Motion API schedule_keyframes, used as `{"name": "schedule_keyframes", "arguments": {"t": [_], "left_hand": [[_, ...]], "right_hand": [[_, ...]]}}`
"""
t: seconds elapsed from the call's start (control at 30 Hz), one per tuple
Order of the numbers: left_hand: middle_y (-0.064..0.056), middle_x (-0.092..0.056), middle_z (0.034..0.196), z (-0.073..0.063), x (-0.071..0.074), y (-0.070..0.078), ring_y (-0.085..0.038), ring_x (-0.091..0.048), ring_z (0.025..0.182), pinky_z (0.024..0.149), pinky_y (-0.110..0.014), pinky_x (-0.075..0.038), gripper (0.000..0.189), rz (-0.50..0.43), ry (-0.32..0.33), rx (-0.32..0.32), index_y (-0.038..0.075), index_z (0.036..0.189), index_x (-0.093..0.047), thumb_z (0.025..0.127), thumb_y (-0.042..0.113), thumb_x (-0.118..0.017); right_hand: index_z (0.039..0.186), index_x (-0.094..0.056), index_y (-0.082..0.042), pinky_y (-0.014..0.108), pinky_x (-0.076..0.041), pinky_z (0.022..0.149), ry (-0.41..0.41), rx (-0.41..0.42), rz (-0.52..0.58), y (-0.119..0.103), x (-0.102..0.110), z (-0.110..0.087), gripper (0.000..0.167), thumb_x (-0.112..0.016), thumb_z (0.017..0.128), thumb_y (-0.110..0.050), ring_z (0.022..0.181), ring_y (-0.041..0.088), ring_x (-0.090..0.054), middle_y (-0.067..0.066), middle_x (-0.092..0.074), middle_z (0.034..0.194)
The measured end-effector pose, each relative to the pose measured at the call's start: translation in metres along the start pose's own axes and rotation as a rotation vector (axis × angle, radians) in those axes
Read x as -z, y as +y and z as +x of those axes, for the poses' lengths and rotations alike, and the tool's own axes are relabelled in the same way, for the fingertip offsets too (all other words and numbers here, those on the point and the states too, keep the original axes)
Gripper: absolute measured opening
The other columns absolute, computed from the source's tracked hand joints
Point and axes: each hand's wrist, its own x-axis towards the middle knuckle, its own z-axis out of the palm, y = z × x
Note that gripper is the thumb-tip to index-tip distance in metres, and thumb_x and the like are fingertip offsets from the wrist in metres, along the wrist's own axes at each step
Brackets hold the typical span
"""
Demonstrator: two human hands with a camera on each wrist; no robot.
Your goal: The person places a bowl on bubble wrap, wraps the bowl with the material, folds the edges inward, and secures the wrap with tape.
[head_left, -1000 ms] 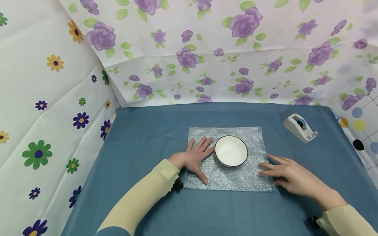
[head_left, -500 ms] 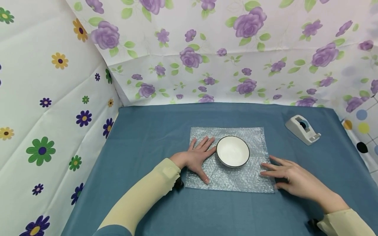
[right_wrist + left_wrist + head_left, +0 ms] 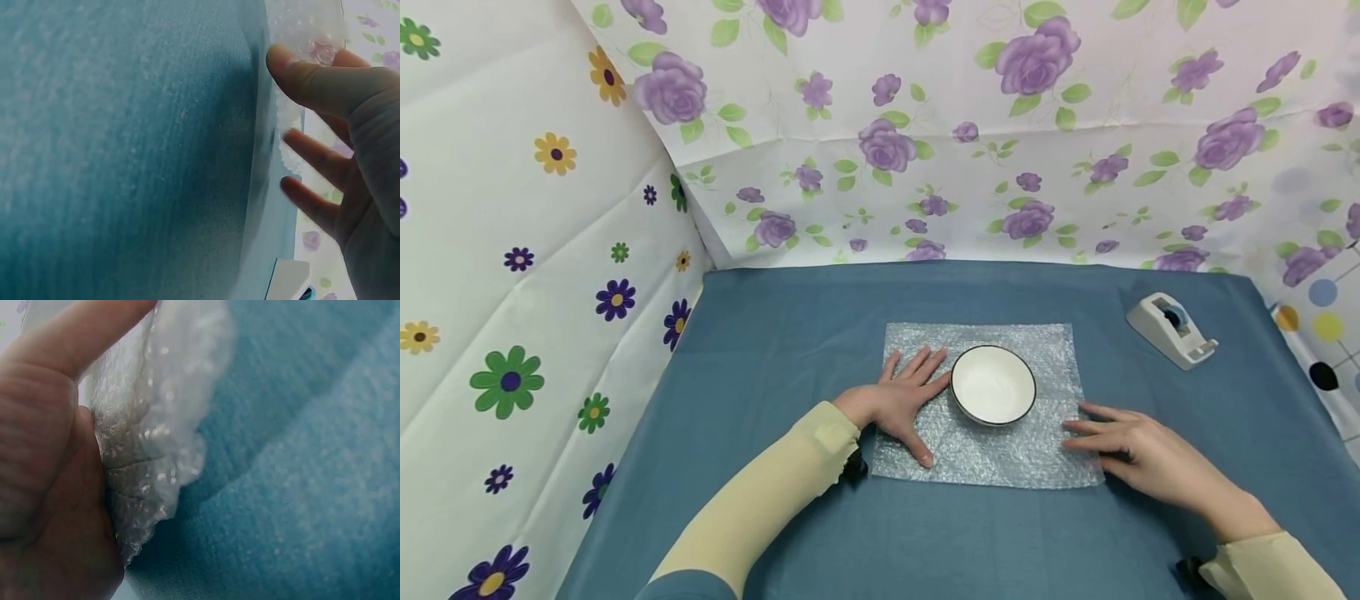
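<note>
A sheet of clear bubble wrap [image 3: 1000, 462] lies flat on the blue cloth in the head view. On it stands a white bowl [image 3: 992, 385] with a dark rim, upright. My left hand [image 3: 904, 408] rests on the sheet's left part with its fingers spread. One of its fingertips reaches the bowl's left side; whether they touch I cannot tell. At the sheet's right edge is my right hand [image 3: 1142, 450], fingers loosely extended over the border. The left wrist view has the left hand [image 3: 44, 444] beside the wrap's edge [image 3: 140, 450]. In the right wrist view, the right hand [image 3: 369, 144] has nothing between thumb and fingers.
A white tape dispenser [image 3: 1165, 329] stands at the back right of the blue-covered table [image 3: 790, 317]. Flower-patterned sheets [image 3: 850, 100] hang behind the table and along its left side.
The head view has shifted slightly, so the scene sits a little further right. The right hand's fingers have moved slightly along the wrap's edge. The left hand and bowl stay put.
</note>
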Motion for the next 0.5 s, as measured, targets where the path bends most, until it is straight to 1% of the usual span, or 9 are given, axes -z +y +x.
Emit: {"name": "schedule_keyframes", "arguments": {"t": [0.03, 0.07, 0.13, 0.2, 0.27, 0.33, 0.4, 0.5], "left_hand": [[0.002, 0.027, 0.176, -0.0014, 0.0021, 0.0015, -0.019, 0.030, 0.159, 0.125, -0.057, 0.021, 0.144, 0.007, -0.005, -0.001, 0.027, 0.174, 0.001, 0.072, 0.074, -0.089], [0.001, 0.027, 0.176, -0.0027, 0.0039, 0.0031, -0.020, 0.029, 0.159, 0.125, -0.057, 0.020, 0.143, 0.019, -0.009, 0.001, 0.026, 0.174, 0.001, 0.073, 0.074, -0.089], [-0.001, 0.025, 0.176, -0.0042, 0.0056, 0.0044, -0.022, 0.027, 0.160, 0.126, -0.058, 0.017, 0.143, 0.041, -0.006, -0.002, 0.026, 0.174, 0.000, 0.073, 0.076, -0.087], [-0.001, 0.025, 0.176, -0.0032, 0.0042, 0.0025, -0.023, 0.027, 0.160, 0.126, -0.059, 0.017, 0.142, 0.031, -0.004, -0.007, 0.026, 0.174, 0.000, 0.073, 0.078, -0.086], [0.000, 0.026, 0.176, -0.0018, 0.0031, 0.0012, -0.022, 0.028, 0.160, 0.126, -0.058, 0.019, 0.143, 0.008, -0.002, -0.008, 0.026, 0.174, 0.000, 0.073, 0.076, -0.087], [0.000, 0.025, 0.176, -0.0022, 0.0038, 0.0016, -0.022, 0.028, 0.160, 0.125, -0.058, 0.019, 0.143, 0.001, -0.002, -0.008, 0.026, 0.174, -0.001, 0.072, 0.076, -0.088], [0.000, 0.026, 0.176, -0.0022, 0.0041, 0.0021, -0.022, 0.028, 0.160, 0.125, -0.058, 0.020, 0.143, 0.000, -0.003, -0.006, 0.026, 0.174, -0.001, 0.072, 0.075, -0.088], [-0.003, 0.025, 0.177, -0.0051, 0.0078, 0.0062, -0.024, 0.028, 0.160, 0.126, -0.058, 0.018, 0.142, 0.016, -0.008, -0.001, 0.025, 0.174, 0.000, 0.074, 0.073, -0.088]], "right_hand": [[0.132, -0.077, -0.037, 0.045, -0.056, 0.101, -0.005, -0.018, 0.005, -0.0001, -0.0004, 0.0000, 0.062, -0.092, 0.081, -0.006, 0.140, 0.039, -0.056, -0.005, -0.067, 0.146], [0.132, -0.078, -0.037, 0.041, -0.056, 0.101, -0.010, -0.039, 0.020, -0.0004, -0.0009, -0.0002, 0.059, -0.091, 0.083, -0.006, 0.140, 0.038, -0.057, -0.006, -0.068, 0.145], [0.131, -0.079, -0.034, 0.028, -0.055, 0.102, -0.004, -0.082, 0.058, -0.0002, -0.0022, -0.0002, 0.054, -0.089, 0.086, -0.007, 0.140, 0.036, -0.057, -0.009, -0.069, 0.142], [0.131, -0.079, -0.032, 0.014, -0.046, 0.104, 0.014, -0.116, 0.098, 0.0003, -0.0035, 0.0001, 0.049, -0.088, 0.089, -0.009, 0.141, 0.032, -0.058, -0.010, -0.070, 0.139], [0.130, -0.080, -0.030, 0.005, -0.037, 0.104, 0.040, -0.137, 0.144, 0.0010, -0.0047, 0.0002, 0.044, -0.087, 0.090, -0.010, 0.141, 0.027, -0.057, -0.011, -0.072, 0.136], [0.128, -0.081, -0.029, 0.002, -0.034, 0.103, 0.051, -0.146, 0.177, 0.0023, -0.0058, 0.0000, 0.042, -0.086, 0.091, -0.011, 0.143, 0.019, -0.055, -0.011, -0.073, 0.135], [0.127, -0.082, -0.031, 0.002, -0.035, 0.103, 0.044, -0.156, 0.203, 0.0034, -0.0066, -0.0007, 0.039, -0.085, 0.092, -0.013, 0.145, 0.011, -0.051, -0.010, -0.072, 0.136], [0.125, -0.082, -0.033, 0.002, -0.035, 0.103, 0.030, -0.164, 0.229, 0.0050, -0.0076, -0.0020, 0.036, -0.084, 0.094, -0.015, 0.147, 0.005, -0.045, -0.009, -0.071, 0.138]]}}
